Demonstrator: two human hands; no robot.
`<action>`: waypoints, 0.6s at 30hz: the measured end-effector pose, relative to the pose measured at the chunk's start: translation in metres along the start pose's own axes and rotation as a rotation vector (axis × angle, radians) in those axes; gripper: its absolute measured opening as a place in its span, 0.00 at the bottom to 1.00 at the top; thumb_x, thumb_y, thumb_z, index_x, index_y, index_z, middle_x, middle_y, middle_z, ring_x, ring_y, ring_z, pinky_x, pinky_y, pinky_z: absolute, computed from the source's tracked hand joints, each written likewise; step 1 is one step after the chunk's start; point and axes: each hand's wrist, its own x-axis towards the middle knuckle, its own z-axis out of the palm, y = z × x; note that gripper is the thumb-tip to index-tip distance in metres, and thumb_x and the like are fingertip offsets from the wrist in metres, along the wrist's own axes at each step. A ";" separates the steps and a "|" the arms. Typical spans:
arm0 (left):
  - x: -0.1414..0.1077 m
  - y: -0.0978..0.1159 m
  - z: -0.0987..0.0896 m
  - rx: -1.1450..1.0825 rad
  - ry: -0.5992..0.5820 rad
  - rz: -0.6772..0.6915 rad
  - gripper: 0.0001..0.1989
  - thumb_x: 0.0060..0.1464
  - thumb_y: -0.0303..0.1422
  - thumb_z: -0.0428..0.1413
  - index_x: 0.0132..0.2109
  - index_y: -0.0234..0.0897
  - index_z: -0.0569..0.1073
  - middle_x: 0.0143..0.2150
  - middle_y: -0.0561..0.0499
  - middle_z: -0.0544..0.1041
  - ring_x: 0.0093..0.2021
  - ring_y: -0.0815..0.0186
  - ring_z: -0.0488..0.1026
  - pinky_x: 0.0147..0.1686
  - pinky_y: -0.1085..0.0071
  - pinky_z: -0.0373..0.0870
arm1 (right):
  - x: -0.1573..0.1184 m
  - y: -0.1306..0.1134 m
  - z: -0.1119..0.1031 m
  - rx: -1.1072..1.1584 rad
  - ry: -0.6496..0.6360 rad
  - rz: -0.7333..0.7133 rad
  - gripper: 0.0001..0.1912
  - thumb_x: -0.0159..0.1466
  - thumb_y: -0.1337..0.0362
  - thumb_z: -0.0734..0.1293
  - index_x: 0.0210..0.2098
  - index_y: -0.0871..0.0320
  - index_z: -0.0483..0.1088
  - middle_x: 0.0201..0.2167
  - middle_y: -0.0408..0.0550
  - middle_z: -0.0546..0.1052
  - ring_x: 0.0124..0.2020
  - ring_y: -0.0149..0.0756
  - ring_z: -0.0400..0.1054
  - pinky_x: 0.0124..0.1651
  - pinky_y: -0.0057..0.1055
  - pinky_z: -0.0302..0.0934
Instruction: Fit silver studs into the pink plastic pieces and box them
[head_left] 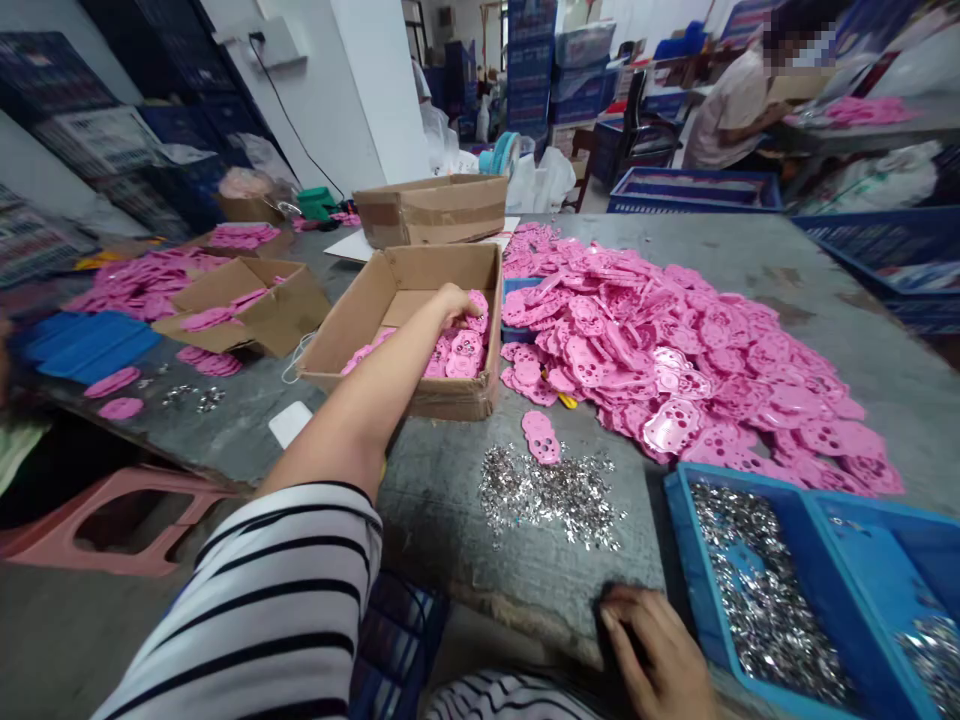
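My left hand (pixel 452 304) reaches into an open cardboard box (pixel 480 393), its fingers closed on a pink plastic piece (pixel 478 312). More pink pieces (pixel 463 355) lie at the bottom of that box. At the table's near edge rests my right hand (pixel 656 645), fingers bent; whether they hold anything is hidden. Between the hands, one pink piece (pixel 541 437) lies flat by a spread of small shiny metal parts (pixel 551 495). A large heap of pink pieces (pixel 652 350) is to the right of the box.
A blue divided tray (pixel 806 560) with metal parts stands at the right edge. Further left are a smaller carton (pixel 281 315), blue sheets (pixel 94 343) and a pink stool (pixel 120 520). Another cardboard box (pixel 431 212) sits behind. A person (pixel 731 115) sits at a far table.
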 end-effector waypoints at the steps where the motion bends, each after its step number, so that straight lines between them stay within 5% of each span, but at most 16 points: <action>1: 0.000 0.000 0.001 0.038 -0.006 -0.006 0.17 0.36 0.17 0.66 0.24 0.32 0.65 0.14 0.59 0.62 0.20 0.71 0.64 0.25 0.71 0.66 | 0.001 -0.001 0.000 -0.004 0.012 -0.019 0.06 0.67 0.64 0.61 0.34 0.52 0.68 0.30 0.46 0.76 0.31 0.37 0.73 0.33 0.32 0.69; 11: -0.011 0.001 0.008 0.497 0.018 0.100 0.14 0.41 0.24 0.67 0.24 0.33 0.67 0.18 0.58 0.65 0.30 0.68 0.67 0.34 0.71 0.65 | 0.006 -0.011 0.000 -0.038 0.036 -0.016 0.06 0.67 0.68 0.60 0.34 0.55 0.66 0.29 0.45 0.73 0.32 0.33 0.69 0.35 0.30 0.66; 18: -0.024 0.014 -0.009 0.638 0.078 0.202 0.12 0.52 0.32 0.59 0.24 0.33 0.70 0.27 0.47 0.74 0.45 0.53 0.73 0.50 0.54 0.66 | 0.002 -0.013 0.003 -0.062 0.028 0.017 0.07 0.67 0.70 0.59 0.32 0.56 0.64 0.29 0.46 0.73 0.32 0.34 0.65 0.35 0.31 0.62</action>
